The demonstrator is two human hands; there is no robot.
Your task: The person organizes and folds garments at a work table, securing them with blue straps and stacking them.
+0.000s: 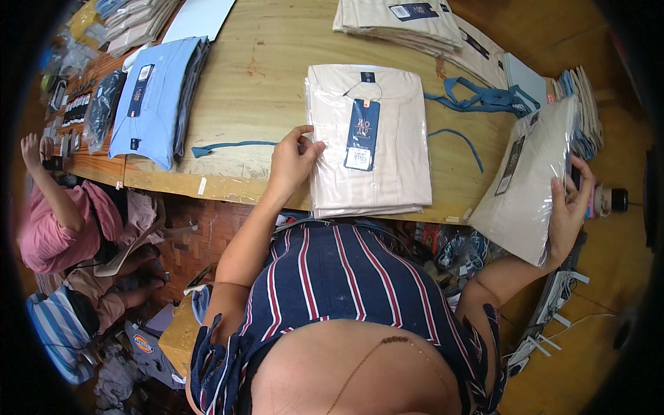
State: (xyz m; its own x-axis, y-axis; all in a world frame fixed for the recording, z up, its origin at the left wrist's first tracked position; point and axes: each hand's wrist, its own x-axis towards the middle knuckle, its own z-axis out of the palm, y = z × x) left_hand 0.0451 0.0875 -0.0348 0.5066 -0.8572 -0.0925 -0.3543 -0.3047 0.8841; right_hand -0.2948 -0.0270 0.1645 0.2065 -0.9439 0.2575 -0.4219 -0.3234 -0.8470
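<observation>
Remotely, I logged R hand (571,207) clamped on a bagged cream shirt (529,187) nr. the worktop's (249,90) front R corner; L hand (292,160) touched the cream stack (402,145) at the front edge, closure unclear. Slick film, I judged, could've caused a one-handed drop.

On the counter (256,83), the central stack of garments (391,152) lies before the person, with the left hand (294,159) at its left edge. A second stack (166,104) lies farther left, and a third (394,31) behind, toward the right. Cloth strips (519,99) lie right of the central stack. A packaged garment (529,183), in the right hand (570,190), is at far right; a co-worker (62,228) is at far left.
</observation>
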